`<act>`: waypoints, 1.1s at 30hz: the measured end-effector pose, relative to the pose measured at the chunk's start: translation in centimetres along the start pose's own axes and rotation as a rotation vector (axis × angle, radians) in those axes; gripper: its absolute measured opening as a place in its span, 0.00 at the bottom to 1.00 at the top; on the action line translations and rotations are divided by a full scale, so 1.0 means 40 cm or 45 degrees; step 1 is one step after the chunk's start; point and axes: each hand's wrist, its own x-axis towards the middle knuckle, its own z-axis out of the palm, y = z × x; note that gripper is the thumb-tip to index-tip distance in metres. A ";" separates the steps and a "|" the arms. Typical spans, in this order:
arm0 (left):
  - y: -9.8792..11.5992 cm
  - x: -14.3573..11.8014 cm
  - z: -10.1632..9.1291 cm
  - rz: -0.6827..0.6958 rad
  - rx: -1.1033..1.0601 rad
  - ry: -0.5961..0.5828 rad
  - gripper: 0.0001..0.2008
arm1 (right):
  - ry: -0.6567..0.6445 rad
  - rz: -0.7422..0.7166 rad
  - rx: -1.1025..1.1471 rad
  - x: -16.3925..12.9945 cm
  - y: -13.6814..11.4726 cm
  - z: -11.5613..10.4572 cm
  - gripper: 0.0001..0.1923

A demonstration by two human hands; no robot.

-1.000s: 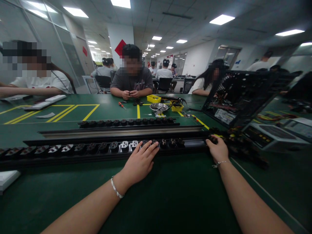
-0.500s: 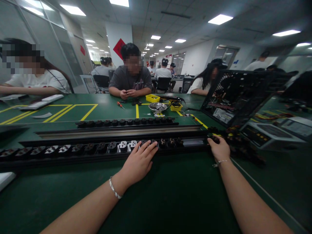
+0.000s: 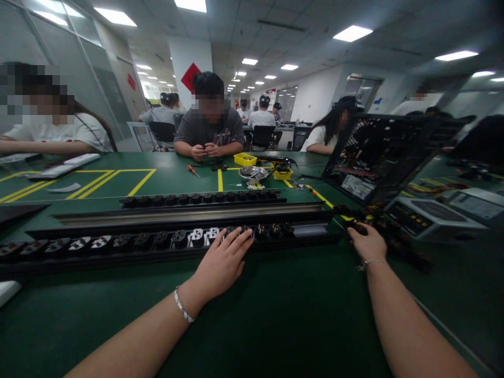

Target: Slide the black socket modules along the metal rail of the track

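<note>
The right hand [image 3: 369, 242] has slid right, off the strip's [image 3: 118, 242] end onto dark parts [image 3: 394, 231], grip unclear. The left hand [image 3: 222, 261] stays flat, fingers spread, on the sockets [image 3: 197, 234].

green table [image 3: 275, 315] | ceiling light panels [image 3: 352, 33] | glass partition [image 3: 59, 42] left

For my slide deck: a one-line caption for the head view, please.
Left hand flat on a long black socket strip; right hand at loose black parts beyond its end.

Single head view, looking forward and down, close over green table [image 3: 275, 315]; room beyond.
</note>
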 end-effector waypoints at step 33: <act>-0.001 -0.001 0.004 0.014 0.067 -0.001 0.27 | -0.063 -0.640 -0.087 -0.145 -0.230 -0.010 0.19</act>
